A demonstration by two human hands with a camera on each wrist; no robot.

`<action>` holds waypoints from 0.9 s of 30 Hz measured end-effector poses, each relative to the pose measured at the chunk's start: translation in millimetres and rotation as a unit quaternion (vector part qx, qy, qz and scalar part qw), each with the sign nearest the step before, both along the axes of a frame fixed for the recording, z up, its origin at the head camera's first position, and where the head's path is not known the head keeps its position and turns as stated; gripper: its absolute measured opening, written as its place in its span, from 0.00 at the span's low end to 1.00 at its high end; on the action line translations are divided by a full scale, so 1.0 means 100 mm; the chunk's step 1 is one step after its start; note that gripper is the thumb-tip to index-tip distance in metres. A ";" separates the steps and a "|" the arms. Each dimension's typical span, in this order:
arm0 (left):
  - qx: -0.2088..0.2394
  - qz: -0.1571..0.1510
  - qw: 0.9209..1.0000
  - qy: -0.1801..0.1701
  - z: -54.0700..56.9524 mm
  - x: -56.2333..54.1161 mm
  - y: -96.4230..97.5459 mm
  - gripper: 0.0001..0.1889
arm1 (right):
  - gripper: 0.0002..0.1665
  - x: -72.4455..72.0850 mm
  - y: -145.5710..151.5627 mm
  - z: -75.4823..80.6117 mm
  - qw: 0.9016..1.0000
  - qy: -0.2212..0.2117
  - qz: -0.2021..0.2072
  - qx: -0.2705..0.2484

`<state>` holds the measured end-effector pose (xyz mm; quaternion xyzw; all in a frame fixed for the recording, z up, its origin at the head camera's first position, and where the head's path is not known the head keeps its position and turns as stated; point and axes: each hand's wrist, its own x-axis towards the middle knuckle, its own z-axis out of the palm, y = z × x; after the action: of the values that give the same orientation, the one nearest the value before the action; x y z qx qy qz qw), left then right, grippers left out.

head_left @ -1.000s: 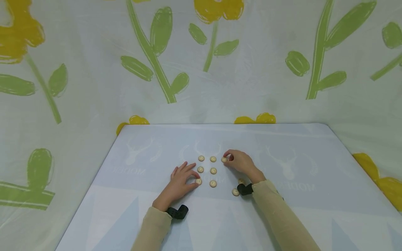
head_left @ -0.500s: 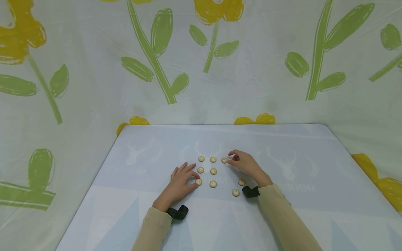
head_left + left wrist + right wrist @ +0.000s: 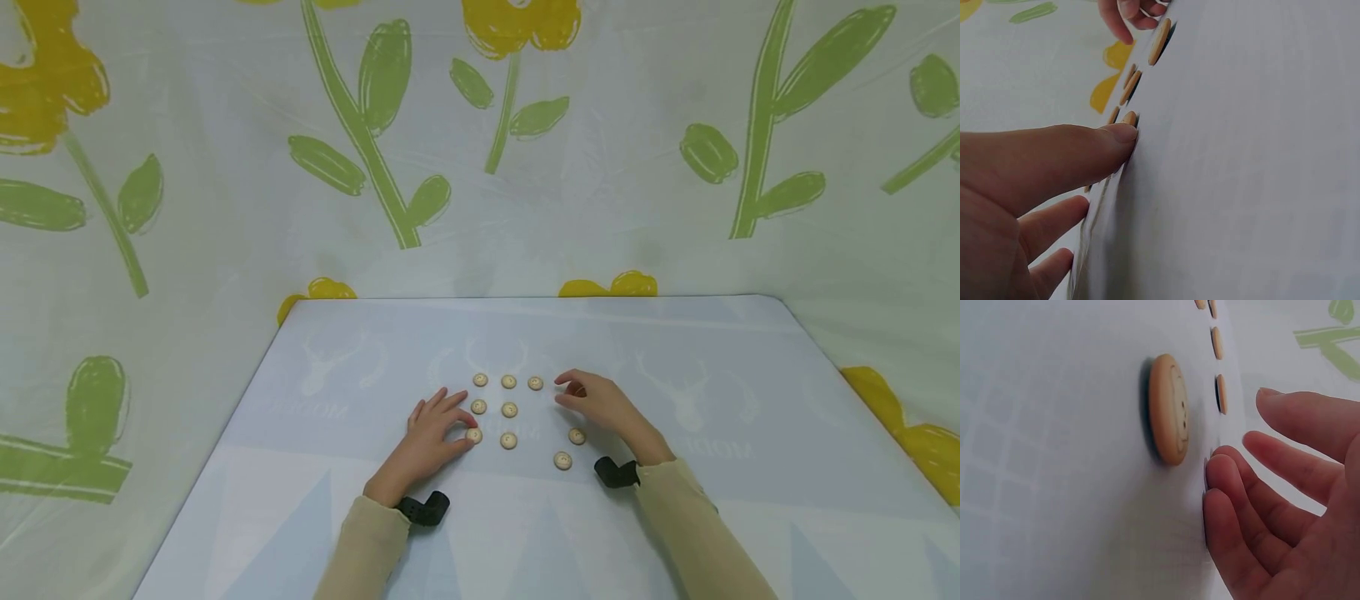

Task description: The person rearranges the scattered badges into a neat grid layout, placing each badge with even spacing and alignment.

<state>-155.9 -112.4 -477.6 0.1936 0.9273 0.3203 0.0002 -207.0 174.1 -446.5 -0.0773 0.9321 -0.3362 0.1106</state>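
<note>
Several round, pale wooden buttons lie flat on the table (image 3: 420, 333). My left hand (image 3: 429, 437) pinches the near-left button (image 3: 475, 435) of the group between thumb and index finger, other fingers spread on the tabletop. In the left wrist view the thumb (image 3: 1085, 147) covers part of that button. My right hand (image 3: 600, 402) hovers just right of the far-right button (image 3: 535, 382), thumb and index finger apart with nothing between them. The right wrist view shows a button (image 3: 1171, 411) with two small dark dots, left of the fingers.
Two buttons make the far-left (image 3: 480, 379) and far-middle (image 3: 508, 381) spots. Two others, a button (image 3: 577, 436) and a nearer button (image 3: 562, 460), lie apart below my right hand. A flower-print curtain (image 3: 570, 208) hangs behind the table's far edge.
My right hand has let go of the far-right button and drawn back to the right, leaving it lying in the far row. My left hand stays on its button.
</note>
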 end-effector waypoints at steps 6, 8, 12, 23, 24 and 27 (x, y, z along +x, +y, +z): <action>-0.001 -0.001 1.000 -0.001 -0.01 0.00 0.00 0.07 | 0.15 0.08 0.05 0.00 1.000 -0.006 -0.001 -0.001; -0.001 0.000 1.000 0.001 -0.01 0.00 0.00 0.07 | 0.15 0.09 0.06 -0.01 1.000 -0.010 0.006 -0.006; 0.003 0.000 1.000 0.003 -0.01 0.00 -0.02 0.07 | 0.15 0.10 0.07 -0.02 1.000 -0.013 0.019 -0.017; -0.001 0.000 1.000 -0.003 -0.03 -0.01 -0.02 0.07 | 0.10 0.16 0.10 -0.02 0.999 -0.022 0.033 -0.015; 0.000 0.000 1.000 -0.003 -0.03 -0.01 -0.02 0.07 | 0.10 0.16 0.10 -0.01 0.999 -0.023 0.036 -0.014; 0.001 0.000 1.000 -0.003 -0.02 -0.01 -0.02 0.07 | 0.09 0.17 0.12 0.00 0.998 -0.022 0.052 -0.008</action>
<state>-156.4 -114.1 -479.2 0.1930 0.9269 0.3219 0.0028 -189.8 185.9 -446.1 -0.1193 0.9215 -0.3387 0.1481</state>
